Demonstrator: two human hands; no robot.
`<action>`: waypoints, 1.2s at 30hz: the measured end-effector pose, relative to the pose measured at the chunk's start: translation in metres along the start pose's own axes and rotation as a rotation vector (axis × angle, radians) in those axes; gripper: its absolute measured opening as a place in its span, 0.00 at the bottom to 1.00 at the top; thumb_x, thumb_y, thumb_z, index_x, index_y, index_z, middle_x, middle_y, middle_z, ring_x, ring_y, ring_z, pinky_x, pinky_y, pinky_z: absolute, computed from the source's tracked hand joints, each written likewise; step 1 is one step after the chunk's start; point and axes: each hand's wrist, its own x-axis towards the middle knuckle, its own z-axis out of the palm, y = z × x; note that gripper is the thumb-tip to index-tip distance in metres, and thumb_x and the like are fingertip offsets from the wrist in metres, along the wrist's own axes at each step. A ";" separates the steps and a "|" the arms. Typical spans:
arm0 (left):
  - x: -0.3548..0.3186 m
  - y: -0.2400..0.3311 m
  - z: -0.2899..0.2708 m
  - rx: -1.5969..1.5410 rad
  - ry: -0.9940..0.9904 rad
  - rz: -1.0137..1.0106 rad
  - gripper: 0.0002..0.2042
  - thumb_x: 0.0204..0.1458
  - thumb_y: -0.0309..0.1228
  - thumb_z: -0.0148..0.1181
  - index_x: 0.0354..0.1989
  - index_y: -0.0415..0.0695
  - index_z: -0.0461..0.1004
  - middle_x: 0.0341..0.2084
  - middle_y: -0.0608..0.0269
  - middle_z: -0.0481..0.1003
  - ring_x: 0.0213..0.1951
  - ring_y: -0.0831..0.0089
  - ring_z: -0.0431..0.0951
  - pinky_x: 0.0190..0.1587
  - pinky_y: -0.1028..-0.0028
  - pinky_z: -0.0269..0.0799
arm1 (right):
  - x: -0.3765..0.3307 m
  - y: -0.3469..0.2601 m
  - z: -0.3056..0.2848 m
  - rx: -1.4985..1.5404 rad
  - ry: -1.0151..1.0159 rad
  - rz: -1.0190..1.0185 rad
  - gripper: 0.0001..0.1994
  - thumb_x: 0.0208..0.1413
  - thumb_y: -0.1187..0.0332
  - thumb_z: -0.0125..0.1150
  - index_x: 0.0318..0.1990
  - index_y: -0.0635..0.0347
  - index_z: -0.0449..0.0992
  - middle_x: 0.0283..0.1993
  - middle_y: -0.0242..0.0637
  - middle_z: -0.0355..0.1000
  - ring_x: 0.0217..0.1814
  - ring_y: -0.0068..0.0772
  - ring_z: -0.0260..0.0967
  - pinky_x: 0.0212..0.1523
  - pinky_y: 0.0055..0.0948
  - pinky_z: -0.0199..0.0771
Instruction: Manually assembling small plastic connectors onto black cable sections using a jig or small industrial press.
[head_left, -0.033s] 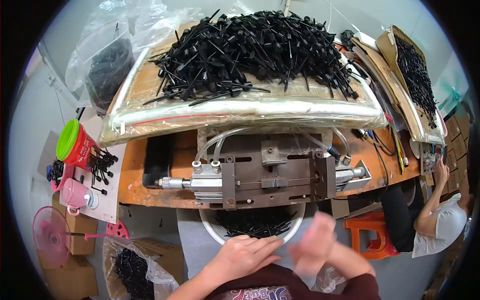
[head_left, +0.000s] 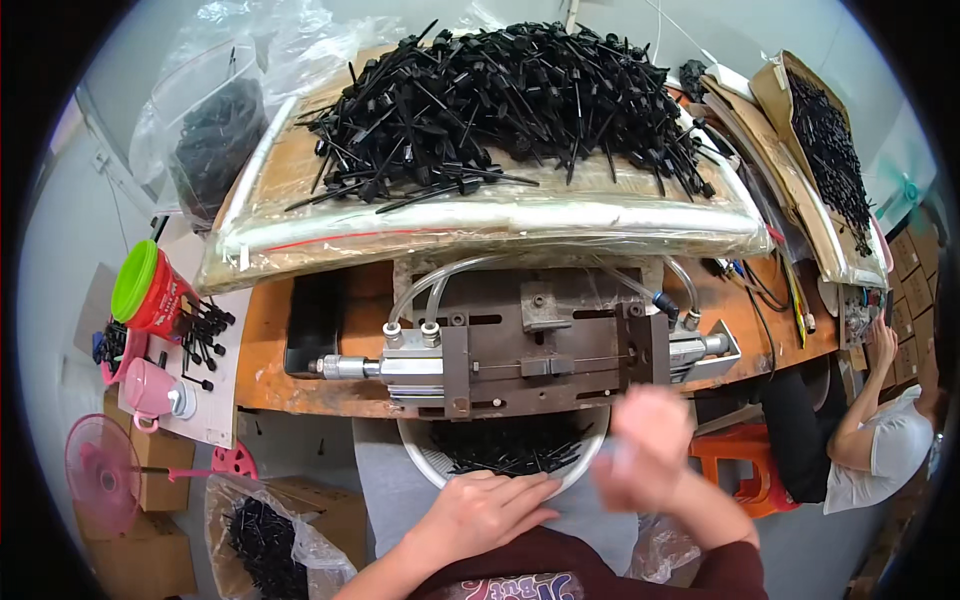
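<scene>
My left hand [head_left: 488, 508] lies with its fingers stretched out over the near rim of a white basket [head_left: 421, 463] on my lap. Slim black plastic pieces [head_left: 510, 442] fill the bottom of this basket. To the right of the rim, my right hand [head_left: 648, 450] is raised in front of the machine's right end. Motion smears its fingers, and whether anything is in them I cannot make out. A dark metal fixture [head_left: 590, 388] with an air cylinder [head_left: 415, 375] on its left side stands at the table's front edge, just beyond the basket.
A heap of black stemmed plastic parts [head_left: 500, 95] covers a plastic-wrapped cardboard tray [head_left: 500, 218] behind the fixture. At left are a red bucket [head_left: 158, 300] and a pink jug [head_left: 150, 390]. An orange stool [head_left: 735, 455] and another person [head_left: 880, 450] are at right.
My right hand has risen slightly and shifted a little to the right, away from the basket. My left hand stays in place on the rim.
</scene>
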 end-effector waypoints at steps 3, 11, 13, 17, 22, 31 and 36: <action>-0.005 0.000 0.000 -0.037 0.016 -0.040 0.13 0.47 0.36 0.69 0.41 0.47 0.81 0.34 0.68 0.82 0.29 0.74 0.82 0.29 0.78 0.75 | 0.039 0.085 -0.014 -0.063 -0.205 -0.085 0.27 0.61 0.63 0.59 0.66 0.62 0.63 0.61 0.48 0.69 0.66 0.50 0.63 0.66 0.34 0.64; 0.001 0.004 0.001 -0.074 0.030 0.013 0.13 0.48 0.33 0.69 0.42 0.47 0.81 0.35 0.69 0.82 0.28 0.77 0.81 0.28 0.79 0.74 | 0.166 0.165 0.058 -0.445 -0.160 0.121 0.21 0.44 0.66 0.68 0.48 0.56 0.74 0.47 0.40 0.70 0.55 0.43 0.66 0.50 0.36 0.74; 0.001 0.003 0.000 -0.072 0.043 0.015 0.13 0.47 0.32 0.69 0.42 0.47 0.81 0.34 0.69 0.82 0.27 0.76 0.81 0.28 0.79 0.74 | 0.182 0.171 0.082 -0.529 -0.302 0.271 0.26 0.41 0.65 0.69 0.52 0.55 0.71 0.52 0.43 0.67 0.58 0.47 0.64 0.52 0.41 0.73; -0.007 0.002 0.000 -0.086 0.042 -0.018 0.13 0.46 0.30 0.69 0.41 0.47 0.82 0.34 0.68 0.82 0.27 0.76 0.81 0.28 0.78 0.74 | 0.195 0.170 0.114 -0.595 -0.348 0.424 0.32 0.40 0.63 0.73 0.56 0.49 0.68 0.54 0.45 0.63 0.58 0.50 0.63 0.53 0.44 0.74; -0.009 0.001 -0.003 -0.109 0.065 -0.010 0.12 0.45 0.29 0.69 0.40 0.46 0.82 0.33 0.67 0.82 0.26 0.75 0.81 0.27 0.78 0.74 | 0.181 0.180 0.110 -0.496 -0.117 0.234 0.17 0.43 0.74 0.63 0.44 0.53 0.75 0.48 0.47 0.66 0.51 0.50 0.67 0.42 0.40 0.80; 0.002 0.011 -0.025 -0.233 0.153 0.031 0.10 0.43 0.26 0.71 0.36 0.42 0.82 0.32 0.62 0.83 0.25 0.75 0.81 0.26 0.81 0.72 | 0.144 0.177 0.073 -0.304 -0.137 0.119 0.12 0.49 0.75 0.60 0.43 0.57 0.76 0.39 0.37 0.70 0.39 0.44 0.73 0.41 0.38 0.76; 0.023 0.022 -0.049 -0.351 0.274 0.133 0.11 0.41 0.22 0.70 0.36 0.37 0.82 0.34 0.55 0.82 0.23 0.73 0.80 0.24 0.81 0.70 | 0.121 0.175 0.056 -0.263 -0.141 0.073 0.10 0.49 0.76 0.60 0.40 0.58 0.77 0.42 0.37 0.73 0.43 0.43 0.74 0.43 0.36 0.77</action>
